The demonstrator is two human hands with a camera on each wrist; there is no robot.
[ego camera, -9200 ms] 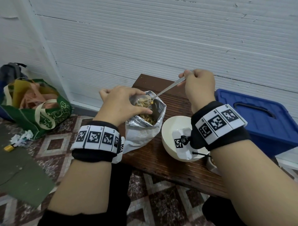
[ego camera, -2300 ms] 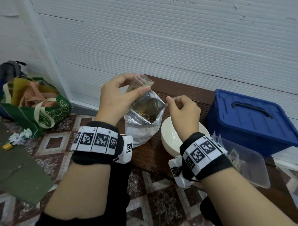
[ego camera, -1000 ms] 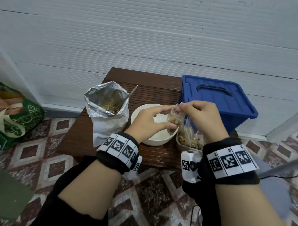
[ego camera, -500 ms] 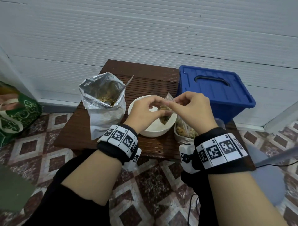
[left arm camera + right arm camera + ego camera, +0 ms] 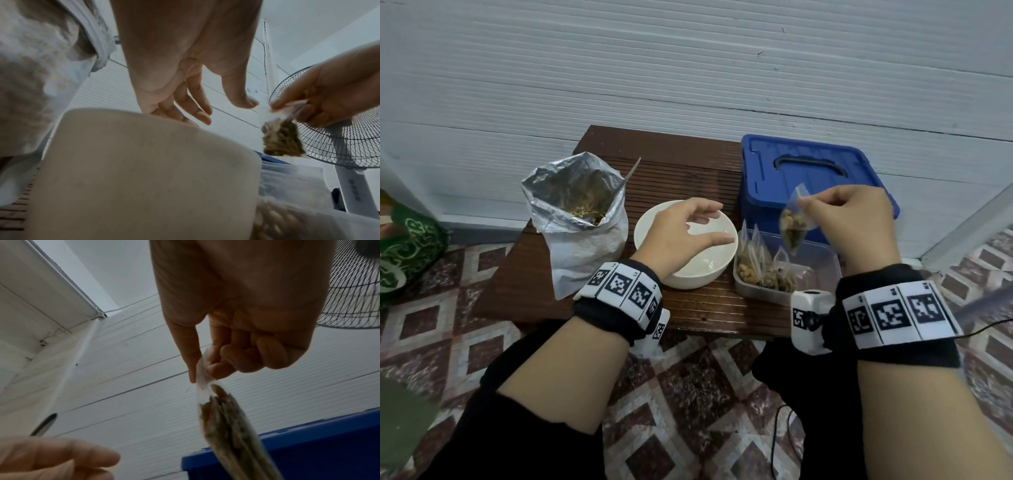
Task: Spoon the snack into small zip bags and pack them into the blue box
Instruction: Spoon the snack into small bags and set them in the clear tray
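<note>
White ribbed wall panels back a small dark wooden bench (image 5: pixel 681 171) set over patterned floor tiles. On it stand an open foil snack bag (image 5: pixel 578 219) with a spoon handle (image 5: pixel 632 169) poking out at its right rim, a white bowl (image 5: pixel 717 270), a clear plastic tray (image 5: pixel 822 250) holding several filled bags, and behind that the blue box (image 5: pixel 811 181), its lid shut. The right hand (image 5: pixel 852 226) pinches the top of a filled small zip bag (image 5: pixel 792 226) between thumb and forefinger, the other fingers curled in, so the bag hangs free above the tray. The left hand (image 5: pixel 685 233) hovers over the bowl with fingers loosely spread, its grip empty. Judging by this, filling and sealing of this bag is done and the placing step is in hand; the next move seems to be lowering it into the tray beside the others, or lifting the box lid first if it is to go straight in. Room above the tray is open, though the tray sits close against the bowl and the box, and the bench's near edge lies just beside both.
</note>
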